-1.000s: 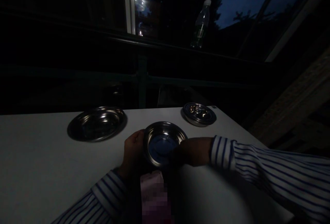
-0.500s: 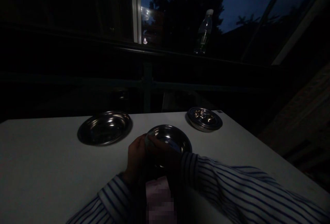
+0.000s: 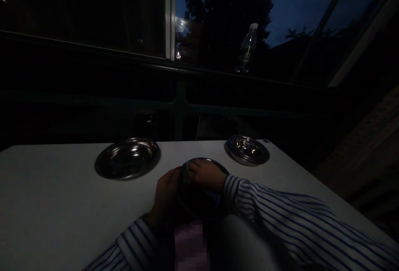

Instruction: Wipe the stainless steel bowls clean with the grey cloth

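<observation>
One white desk (image 3: 62, 208), one metal bowl (image 3: 199, 200), and two hands at the bowl.
The desk spreads across the dim view, with striped sleeves (image 3: 280, 217) reaching over it from the near side. A wide oval dish (image 3: 127, 158) lies at the far left; the bowl sits nearer, in the middle, and I cannot tell whether it rests on the desk. A stack (image 3: 247, 150) of dishes stands by the far right corner. The left hand (image 3: 165, 194) grips the bowl's left rim, its fingers partly hidden. The right hand (image 3: 207, 174) is over the bowl, fingers bent toward the far-left rim; whether they hold anything is unclear. Beyond the desk stands a capped bottle (image 3: 247, 48).
</observation>
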A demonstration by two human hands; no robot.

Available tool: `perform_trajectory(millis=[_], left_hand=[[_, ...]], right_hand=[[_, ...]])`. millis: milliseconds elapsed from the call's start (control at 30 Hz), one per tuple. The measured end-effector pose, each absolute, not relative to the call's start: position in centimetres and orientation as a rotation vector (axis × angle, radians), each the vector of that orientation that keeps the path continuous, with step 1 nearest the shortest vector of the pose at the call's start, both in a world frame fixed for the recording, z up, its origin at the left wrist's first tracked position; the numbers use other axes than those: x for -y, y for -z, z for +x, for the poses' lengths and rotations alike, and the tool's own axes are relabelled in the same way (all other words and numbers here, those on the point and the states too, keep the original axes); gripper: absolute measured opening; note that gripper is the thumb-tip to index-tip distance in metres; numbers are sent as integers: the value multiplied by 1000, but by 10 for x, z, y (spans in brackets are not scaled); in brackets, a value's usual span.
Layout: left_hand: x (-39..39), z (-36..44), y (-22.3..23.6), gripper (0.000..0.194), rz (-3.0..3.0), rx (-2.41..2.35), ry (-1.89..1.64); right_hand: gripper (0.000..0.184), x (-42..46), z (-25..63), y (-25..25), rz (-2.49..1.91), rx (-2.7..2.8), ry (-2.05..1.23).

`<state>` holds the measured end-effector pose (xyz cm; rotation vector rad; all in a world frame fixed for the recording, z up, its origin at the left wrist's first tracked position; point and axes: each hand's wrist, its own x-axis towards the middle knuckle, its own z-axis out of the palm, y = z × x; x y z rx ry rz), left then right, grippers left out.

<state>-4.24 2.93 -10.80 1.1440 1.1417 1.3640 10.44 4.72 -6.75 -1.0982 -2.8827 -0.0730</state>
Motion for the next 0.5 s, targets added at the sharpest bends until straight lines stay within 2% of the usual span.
perform_trajectory(millis=[133,300,400,500], left_hand=[[-30,-40,110,35,1169,-1107,-1328],[-32,-45,107,33,1191,-1160,-1345],[-32,-45,106,31,1197,-1185,-1344],[-31,-41,105,32,1181,-1190,-1345]], right_hand=[[21,-52,114,70,-1110,2941,296],[22,-60,112,66,-921,3105,344],[24,-64,126,52,-1066,3107,329],[16,-55,149,40,-1278,3089,209]])
